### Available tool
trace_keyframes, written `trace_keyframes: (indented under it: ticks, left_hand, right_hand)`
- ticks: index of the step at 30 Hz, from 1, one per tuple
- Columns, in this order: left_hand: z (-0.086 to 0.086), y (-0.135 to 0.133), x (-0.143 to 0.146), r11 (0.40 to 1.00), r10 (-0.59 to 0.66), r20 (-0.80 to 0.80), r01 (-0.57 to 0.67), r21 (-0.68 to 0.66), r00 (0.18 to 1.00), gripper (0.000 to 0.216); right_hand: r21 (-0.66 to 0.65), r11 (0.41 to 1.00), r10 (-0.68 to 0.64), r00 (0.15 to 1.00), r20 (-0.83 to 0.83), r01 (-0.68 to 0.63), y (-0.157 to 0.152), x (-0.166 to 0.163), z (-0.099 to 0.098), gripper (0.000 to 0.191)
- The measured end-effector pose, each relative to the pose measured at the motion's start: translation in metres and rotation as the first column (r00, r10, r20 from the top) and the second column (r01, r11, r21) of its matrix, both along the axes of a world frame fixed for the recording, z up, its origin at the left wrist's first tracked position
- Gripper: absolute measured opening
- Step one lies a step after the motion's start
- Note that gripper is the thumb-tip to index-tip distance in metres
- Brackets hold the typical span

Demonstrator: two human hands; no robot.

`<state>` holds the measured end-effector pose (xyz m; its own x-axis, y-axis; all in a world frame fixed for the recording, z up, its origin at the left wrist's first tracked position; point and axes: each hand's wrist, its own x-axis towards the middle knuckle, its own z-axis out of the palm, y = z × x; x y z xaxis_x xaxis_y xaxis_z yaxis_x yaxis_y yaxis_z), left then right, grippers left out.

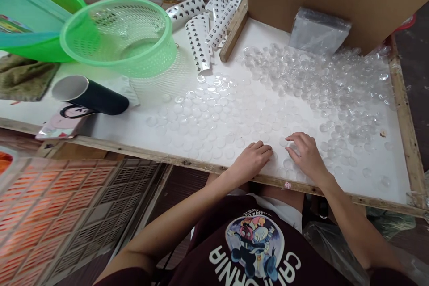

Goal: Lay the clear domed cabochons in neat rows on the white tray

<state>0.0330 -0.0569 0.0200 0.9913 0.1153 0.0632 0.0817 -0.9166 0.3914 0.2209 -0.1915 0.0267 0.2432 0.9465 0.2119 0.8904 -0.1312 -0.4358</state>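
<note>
Small clear rounds (217, 109) on a white table (372, 187)

The person's two hands are near the front edge. The right hand (303, 154) is partly spread: its thumb and first finger stand apart, close to a few rounds. The left hand (255, 158) curls down over the table with its fingertips tucked away, so I cannot tell if it pinches one. The step in hand looks like picking at the rounds or laying them flat, bit by bit. The next move seems to call for a gentle pinch at a thin edge.

The rounds look smooth, shiny and see-through, like drops of water. Many lie flat in the middle, side by side. More sit in a bumpy heap (321, 76) at the back right. The table has a rough wood edge. Farther back are shiny white strips (199, 40) with little dark pictures. A green basket (147, 67) full of holes stands near a smooth dark cup (103, 97).
</note>
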Motion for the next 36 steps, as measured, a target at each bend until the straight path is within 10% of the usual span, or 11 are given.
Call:
trace_keyframes:
  ticks: [23,36]
  left_hand:
    - [0.002,0.001,-0.006,0.996,0.060,-0.038,-0.063,-0.066,0.997,0.022]
    - [0.003,-0.008,0.007,0.991,0.100,-0.049,-0.104,-0.089,0.994,0.018]
  right_hand:
    - [-0.101,0.986,-0.159,0.913,-0.377,0.130,-0.018,-0.010,0.006,0.020]
    - [-0.079,0.996,-0.057,0.979,-0.195,0.042,0.002,-0.016,0.003,0.022]
